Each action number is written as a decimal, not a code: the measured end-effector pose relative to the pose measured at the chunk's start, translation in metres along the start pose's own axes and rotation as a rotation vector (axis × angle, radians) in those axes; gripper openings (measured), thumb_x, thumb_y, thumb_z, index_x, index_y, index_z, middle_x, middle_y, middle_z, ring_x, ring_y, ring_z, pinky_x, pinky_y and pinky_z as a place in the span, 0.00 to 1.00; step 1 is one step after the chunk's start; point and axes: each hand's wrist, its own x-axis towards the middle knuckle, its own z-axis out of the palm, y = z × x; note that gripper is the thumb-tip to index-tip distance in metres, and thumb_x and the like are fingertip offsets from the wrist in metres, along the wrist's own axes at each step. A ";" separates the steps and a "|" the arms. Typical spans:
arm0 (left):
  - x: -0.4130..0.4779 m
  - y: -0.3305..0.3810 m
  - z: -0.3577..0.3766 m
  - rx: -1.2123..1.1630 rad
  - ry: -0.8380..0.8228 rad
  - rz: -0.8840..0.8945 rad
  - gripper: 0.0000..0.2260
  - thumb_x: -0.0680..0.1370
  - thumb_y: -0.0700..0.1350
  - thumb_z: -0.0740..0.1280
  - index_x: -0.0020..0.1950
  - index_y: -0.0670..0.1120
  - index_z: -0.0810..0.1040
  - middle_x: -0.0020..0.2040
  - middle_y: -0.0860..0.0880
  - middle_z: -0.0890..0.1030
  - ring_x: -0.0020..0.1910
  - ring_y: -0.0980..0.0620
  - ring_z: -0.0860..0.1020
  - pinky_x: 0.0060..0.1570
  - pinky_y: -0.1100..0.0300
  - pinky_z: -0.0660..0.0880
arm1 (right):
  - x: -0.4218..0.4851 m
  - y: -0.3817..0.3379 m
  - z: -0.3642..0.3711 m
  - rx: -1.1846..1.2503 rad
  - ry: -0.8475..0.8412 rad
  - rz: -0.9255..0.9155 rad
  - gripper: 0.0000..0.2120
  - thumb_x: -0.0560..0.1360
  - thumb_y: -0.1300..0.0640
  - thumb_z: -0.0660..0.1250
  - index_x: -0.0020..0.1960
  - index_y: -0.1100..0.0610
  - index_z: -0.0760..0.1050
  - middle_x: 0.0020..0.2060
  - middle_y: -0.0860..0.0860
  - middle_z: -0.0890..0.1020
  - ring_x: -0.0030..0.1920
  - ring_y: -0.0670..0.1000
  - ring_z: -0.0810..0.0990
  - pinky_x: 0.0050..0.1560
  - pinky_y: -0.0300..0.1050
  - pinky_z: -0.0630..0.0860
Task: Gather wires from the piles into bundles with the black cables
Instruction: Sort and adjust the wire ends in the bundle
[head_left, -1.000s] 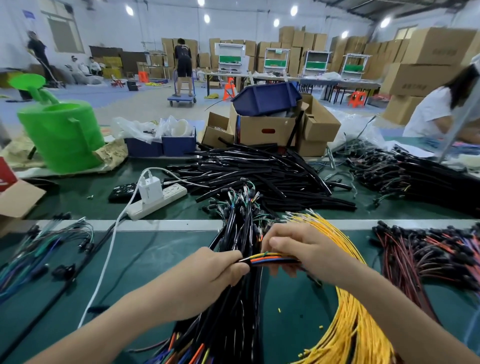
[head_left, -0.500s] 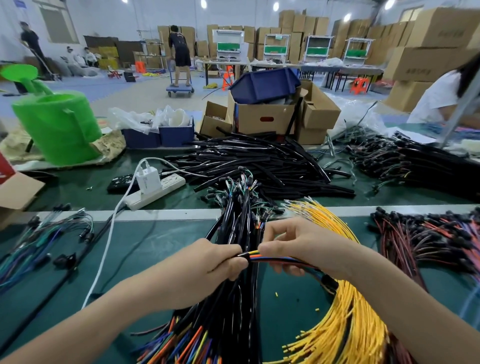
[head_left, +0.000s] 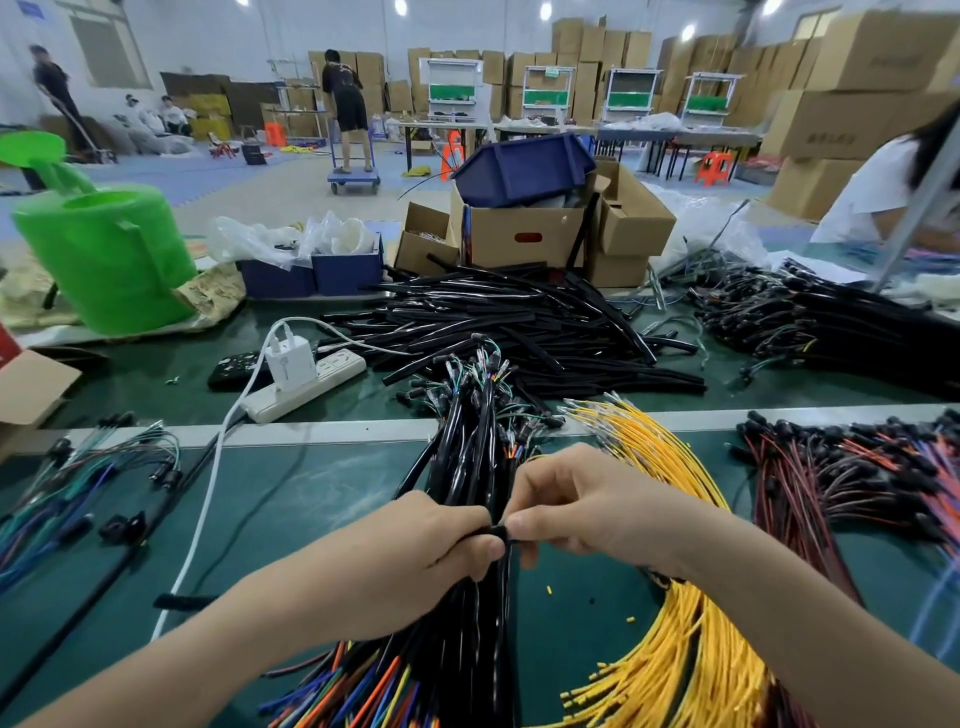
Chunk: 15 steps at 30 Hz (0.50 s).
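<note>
A moment ago a sheaf of coloured wires stretched in the open between the two hands; now it is out of sight and the gap has closed. The left hand (head_left: 415, 561) curls round a black cable (head_left: 497, 531) and holds it just above the heap of black cables (head_left: 467, 457) in the middle of the green table (head_left: 311, 493). The right hand (head_left: 587, 509) meets it thumb to thumb and pinches the same cable's end. Whether the sheaf has gone inside that cable or lies hidden under the fingers cannot be told. It reads as one bundle being joined, nearly ready to lay on the heap. The yellow wires (head_left: 675, 649) lie just to the right, under the right forearm, within easy reach for the next gather.
</note>
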 end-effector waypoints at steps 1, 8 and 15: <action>0.001 -0.001 0.002 -0.001 0.005 -0.007 0.13 0.81 0.55 0.55 0.40 0.53 0.72 0.29 0.59 0.74 0.28 0.58 0.71 0.28 0.68 0.64 | 0.000 -0.001 0.002 -0.045 0.023 -0.031 0.04 0.77 0.61 0.66 0.44 0.59 0.78 0.34 0.51 0.83 0.27 0.39 0.73 0.29 0.28 0.66; 0.010 -0.001 0.011 -0.026 -0.056 0.024 0.12 0.82 0.51 0.54 0.47 0.53 0.76 0.36 0.60 0.76 0.36 0.65 0.73 0.39 0.75 0.66 | -0.004 0.002 0.022 -0.275 0.129 -0.104 0.10 0.78 0.62 0.53 0.53 0.48 0.65 0.32 0.49 0.83 0.24 0.43 0.70 0.26 0.34 0.65; 0.012 -0.008 0.012 0.052 0.078 -0.001 0.10 0.81 0.55 0.54 0.44 0.52 0.68 0.27 0.51 0.66 0.26 0.52 0.65 0.32 0.57 0.63 | 0.001 0.015 0.023 -0.541 0.325 -0.107 0.13 0.79 0.41 0.49 0.43 0.47 0.65 0.28 0.53 0.77 0.30 0.52 0.73 0.35 0.50 0.71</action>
